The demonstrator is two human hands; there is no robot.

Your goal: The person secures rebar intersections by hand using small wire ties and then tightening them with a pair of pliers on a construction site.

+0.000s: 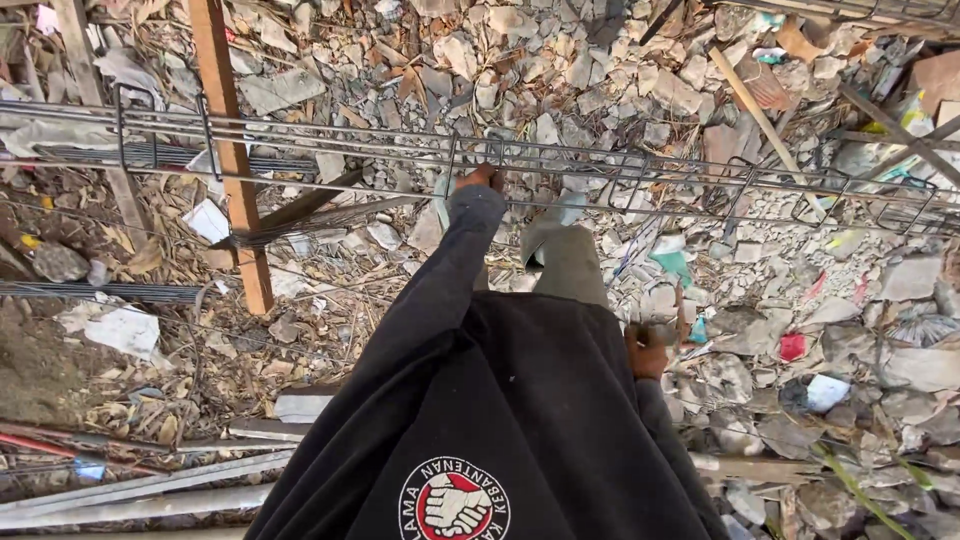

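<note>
A long cage of steel bars [700, 175] with square stirrups runs across the view above the rubble. My left hand [478, 178] reaches out in a black sleeve and closes around one of the cage's long bars near the middle. My right hand [648, 350] hangs by my hip on the right, shut on a small rusty hooked tool [680, 305] that points upward. My black shirt and grey trousers fill the lower middle and hide the ground beneath me.
A wooden post [232, 150] stands slanted behind the cage at left. Loose steel bars [150, 485] lie at the lower left. Broken concrete, dry leaves and scraps of paper and plastic [790, 345] cover the ground. A wooden stick [755, 110] lies at upper right.
</note>
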